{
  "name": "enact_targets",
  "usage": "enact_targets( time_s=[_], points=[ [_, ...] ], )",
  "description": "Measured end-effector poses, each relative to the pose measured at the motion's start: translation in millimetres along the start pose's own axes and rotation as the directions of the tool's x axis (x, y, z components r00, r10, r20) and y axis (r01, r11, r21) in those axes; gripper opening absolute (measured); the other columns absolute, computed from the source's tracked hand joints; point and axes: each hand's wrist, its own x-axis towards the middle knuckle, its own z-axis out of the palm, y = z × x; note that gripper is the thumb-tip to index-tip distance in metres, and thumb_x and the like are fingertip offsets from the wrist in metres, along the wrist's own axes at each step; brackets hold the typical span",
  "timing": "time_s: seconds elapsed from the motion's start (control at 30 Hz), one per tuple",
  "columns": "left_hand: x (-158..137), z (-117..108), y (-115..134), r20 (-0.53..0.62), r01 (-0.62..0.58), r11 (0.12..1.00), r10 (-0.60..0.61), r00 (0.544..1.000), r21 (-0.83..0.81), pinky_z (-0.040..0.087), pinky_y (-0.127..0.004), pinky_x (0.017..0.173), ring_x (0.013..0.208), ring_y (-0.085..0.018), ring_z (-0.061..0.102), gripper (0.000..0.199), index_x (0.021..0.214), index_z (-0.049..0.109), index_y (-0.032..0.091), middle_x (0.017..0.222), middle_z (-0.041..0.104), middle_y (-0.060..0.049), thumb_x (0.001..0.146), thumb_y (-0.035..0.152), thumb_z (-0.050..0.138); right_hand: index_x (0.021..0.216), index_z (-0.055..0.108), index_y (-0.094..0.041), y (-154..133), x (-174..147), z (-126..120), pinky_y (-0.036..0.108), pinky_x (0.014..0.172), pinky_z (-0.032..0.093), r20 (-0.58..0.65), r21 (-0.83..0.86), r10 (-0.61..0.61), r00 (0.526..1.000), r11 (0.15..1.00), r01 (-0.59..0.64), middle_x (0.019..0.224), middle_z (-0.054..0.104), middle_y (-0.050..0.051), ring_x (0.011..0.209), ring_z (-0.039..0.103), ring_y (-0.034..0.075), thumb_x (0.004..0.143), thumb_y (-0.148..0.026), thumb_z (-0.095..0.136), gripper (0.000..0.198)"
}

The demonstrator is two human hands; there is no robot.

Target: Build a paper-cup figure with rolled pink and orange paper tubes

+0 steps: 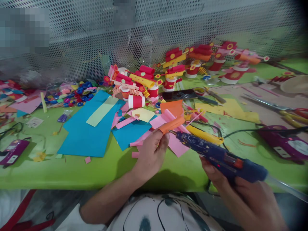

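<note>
My left hand pinches a rolled strip of orange paper above the middle of the green table. My right hand is wrapped round a dark blue glue gun, with a clear glue stick sticking out of its back end. The gun's nozzle points left and is at the lower edge of the orange roll; whether they touch I cannot tell. Under and around the roll lie pink paper, a flat orange sheet and a yellow crimped paper strip.
Red-and-white paper cups with coloured paper rolls stand along the mesh screen. Blue sheets lie left. Scissors, a black phone-like slab and a purple power strip with a cable are on the right. Another purple power strip sits far left.
</note>
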Motion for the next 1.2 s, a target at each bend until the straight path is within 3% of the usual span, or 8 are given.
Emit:
enact_targets(
  time_s=[0.13,0.43,0.67,0.8,0.93,1.0,1.1,1.2],
  points=[
    [0,1,1,0.004,-0.028,0.999,0.028,1.0,0.041,0.035,-0.029,0.067,0.074,-0.015,0.044,0.033,0.083,0.059,0.019,0.078,0.051,-0.001,0.102,0.043,0.047,0.081,0.074,-0.022,8,-4,-2,0.022,0.036,0.046,0.059,0.008,-0.126,0.99,0.992,0.126,0.051,0.064,-0.002,0.039,0.058,0.016,0.092,-0.047,0.059,0.031],
    [-1,1,0,0.003,-0.049,0.998,0.049,0.999,0.047,0.037,-0.029,0.071,0.077,-0.016,0.048,0.032,0.084,0.061,0.018,0.081,0.054,-0.002,0.103,0.042,0.047,0.071,0.072,-0.023,12,-5,1,0.022,0.033,0.043,0.072,0.006,-0.042,0.997,0.999,0.041,0.045,0.061,-0.002,0.037,0.058,0.017,0.09,-0.051,0.058,0.037],
    [-1,1,-2,0.004,-0.048,0.998,0.048,0.999,0.048,0.041,-0.03,0.07,0.076,-0.017,0.049,0.034,0.095,0.067,0.019,0.083,0.058,-0.004,0.103,0.044,0.046,0.076,0.071,-0.022,11,-7,2,0.024,0.029,0.036,0.002,-0.016,0.026,1.0,1.0,-0.026,0.04,0.052,-0.003,0.032,0.05,0.015,0.089,-0.056,0.058,0.039],
    [-2,1,-3,0.018,-0.058,0.998,0.058,0.998,0.017,0.047,-0.032,0.084,0.091,-0.02,0.059,0.035,0.11,0.07,0.019,0.097,0.066,-0.007,0.103,0.043,0.045,0.079,0.071,-0.022,11,-8,2,0.024,0.029,0.036,0.021,-0.02,0.026,0.999,0.999,-0.025,0.039,0.052,-0.004,0.031,0.05,0.016,0.087,-0.057,0.06,0.038],
    [-3,1,-4,0.016,-0.049,0.998,0.05,0.999,-0.028,0.049,-0.036,0.096,0.105,-0.025,0.063,0.039,0.122,0.07,0.02,0.104,0.07,-0.01,0.102,0.046,0.048,0.075,0.069,-0.021,5,-12,4,0.025,0.034,0.039,-0.039,-0.032,0.132,0.99,0.991,-0.133,0.044,0.056,-0.002,0.036,0.051,0.016,0.09,-0.06,0.055,0.044],
    [-3,1,-4,0.013,-0.04,0.998,0.041,0.999,-0.048,0.049,-0.037,0.099,0.109,-0.026,0.064,0.041,0.128,0.069,0.02,0.107,0.07,-0.01,0.102,0.046,0.049,0.069,0.067,-0.022,3,-13,5,0.025,0.034,0.038,-0.02,-0.034,0.121,0.992,0.992,-0.122,0.044,0.055,-0.001,0.037,0.051,0.016,0.089,-0.061,0.054,0.046],
    [-3,1,-3,0.021,-0.042,0.998,0.044,0.999,-0.055,0.048,-0.038,0.101,0.112,-0.027,0.063,0.042,0.133,0.067,0.022,0.113,0.071,-0.011,0.103,0.044,0.048,0.075,0.07,-0.021,4,-11,4,0.025,0.033,0.038,-0.035,-0.087,0.101,0.994,0.991,-0.104,0.042,0.052,-0.002,0.036,0.05,0.016,0.091,-0.062,0.051,0.048],
    [-3,0,-3,0.029,-0.036,0.998,0.038,0.999,-0.06,0.05,-0.04,0.101,0.114,-0.027,0.063,0.042,0.133,0.067,0.023,0.123,0.07,-0.011,0.103,0.044,0.048,0.079,0.071,-0.02,8,-7,2,0.024,0.032,0.039,-0.068,-0.141,-0.004,0.998,0.99,-0.006,0.042,0.053,-0.003,0.034,0.051,0.016,0.093,-0.057,0.052,0.043]
  ],
)
